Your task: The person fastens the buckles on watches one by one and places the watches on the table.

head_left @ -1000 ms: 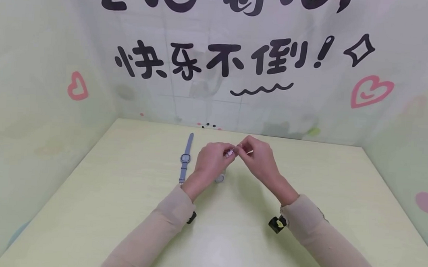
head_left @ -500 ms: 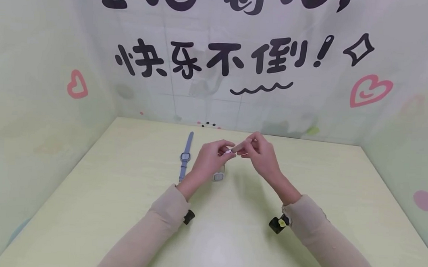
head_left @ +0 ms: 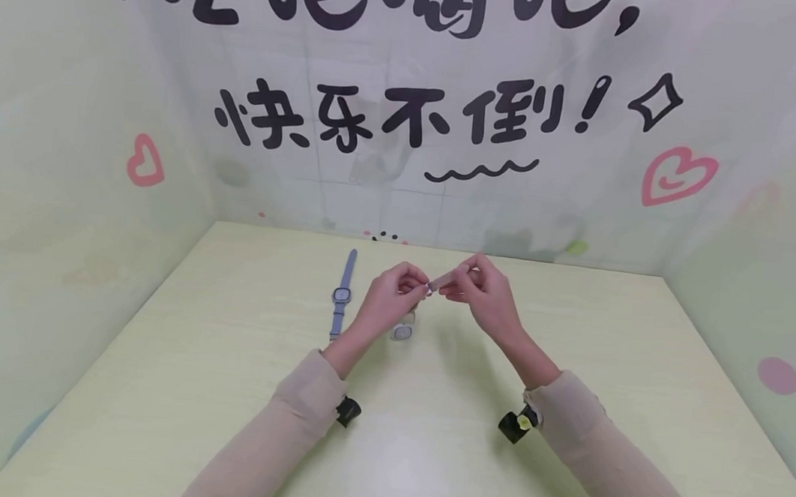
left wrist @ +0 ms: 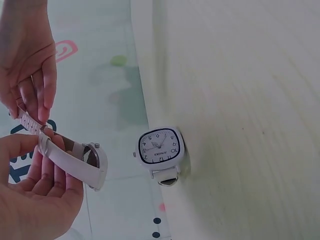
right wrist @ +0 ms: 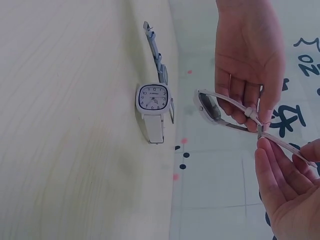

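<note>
A pale, pinkish-white wristwatch (left wrist: 95, 165) is held up above the table between both hands, its strap closed into a loop. My left hand (head_left: 383, 302) pinches the strap at the buckle (right wrist: 259, 129). From the other side, my right hand (head_left: 488, 298) pinches the free strap end (left wrist: 29, 121), which has small holes. The case hangs on the loop with its back partly turned to the wrist cameras. Beneath the hands, a second white watch (right wrist: 153, 98) lies on the table, dial up. Exactly how the buckle pin sits is too small to tell.
Left of my left hand, a blue watch (head_left: 342, 296) lies stretched out on the pale table (head_left: 415, 444). A printed cloth wall (head_left: 401, 196) rises behind the table's back edge. Side walls flank it. Dark wrist cameras (head_left: 513, 427) sit under both sleeves.
The hands were together at the buckle a second ago; my right hand has drawn away to the right, exposing the strap end between them. My left hand has shifted slightly left.
</note>
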Demonstrator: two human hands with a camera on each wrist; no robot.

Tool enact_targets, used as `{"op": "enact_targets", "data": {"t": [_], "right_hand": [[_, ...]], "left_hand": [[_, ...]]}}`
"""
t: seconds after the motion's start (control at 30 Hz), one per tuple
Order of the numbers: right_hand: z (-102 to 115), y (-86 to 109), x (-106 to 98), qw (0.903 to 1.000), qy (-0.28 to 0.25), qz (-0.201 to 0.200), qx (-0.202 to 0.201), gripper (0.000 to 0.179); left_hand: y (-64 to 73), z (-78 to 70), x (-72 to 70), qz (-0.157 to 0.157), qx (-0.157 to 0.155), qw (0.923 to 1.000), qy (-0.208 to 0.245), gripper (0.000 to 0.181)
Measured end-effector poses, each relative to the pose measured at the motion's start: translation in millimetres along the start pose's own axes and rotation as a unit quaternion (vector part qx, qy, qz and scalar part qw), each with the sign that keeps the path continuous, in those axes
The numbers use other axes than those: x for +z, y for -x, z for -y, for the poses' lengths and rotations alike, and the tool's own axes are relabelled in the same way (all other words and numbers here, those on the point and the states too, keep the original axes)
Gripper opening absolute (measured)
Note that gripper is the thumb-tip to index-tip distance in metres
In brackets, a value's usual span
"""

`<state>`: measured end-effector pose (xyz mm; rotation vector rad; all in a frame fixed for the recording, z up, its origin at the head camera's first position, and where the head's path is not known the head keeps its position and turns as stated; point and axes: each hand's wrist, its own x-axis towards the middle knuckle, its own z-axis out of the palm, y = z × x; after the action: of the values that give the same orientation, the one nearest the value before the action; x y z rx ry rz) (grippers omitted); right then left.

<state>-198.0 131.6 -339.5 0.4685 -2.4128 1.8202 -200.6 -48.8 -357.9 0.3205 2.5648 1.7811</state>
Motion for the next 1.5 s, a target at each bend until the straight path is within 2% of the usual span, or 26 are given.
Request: {"op": "enact_targets", "data": {"t": [0.33, 0.57, 0.93, 1.07, 1.27, 1.5], "right_hand": [[-2, 1.6, -1, 1.0000, -0.002, 0.001, -0.007, 0.019], [-4, 2.9, 0, 0.9997, 0.024, -0.002, -0.008, 0.015], [-3, 2.8, 4, 0.9993, 0.032, -0.005, -0.020, 0.016], [-3, 2.2, 5, 0.9982, 0.057, 0.001, -0.021, 0.016], [-3, 2.5, 8, 0.9925, 0.114, -0.001, -0.044, 0.014], [-4, 3.5, 13, 0.9923, 0.115, -0.010, -0.043, 0.011]], "left_hand": [[-2.1, 2.0, 5.3, -0.020, -0.009, 0.9997, 0.014, 0.012], [-2.1, 1.8, 7.5, -0.028, -0.016, 0.9995, 0.000, 0.012], [-2.5, 1.3, 7.4, -0.032, -0.027, 0.9990, -0.013, 0.013], [-2.8, 2.4, 6.8, -0.037, -0.025, 0.9989, -0.014, 0.013], [-2.2, 2.3, 5.5, -0.048, -0.012, 0.9986, -0.017, 0.014], [-1.1, 2.6, 5.1, -0.054, 0.008, 0.9982, -0.026, 0.013]]}}
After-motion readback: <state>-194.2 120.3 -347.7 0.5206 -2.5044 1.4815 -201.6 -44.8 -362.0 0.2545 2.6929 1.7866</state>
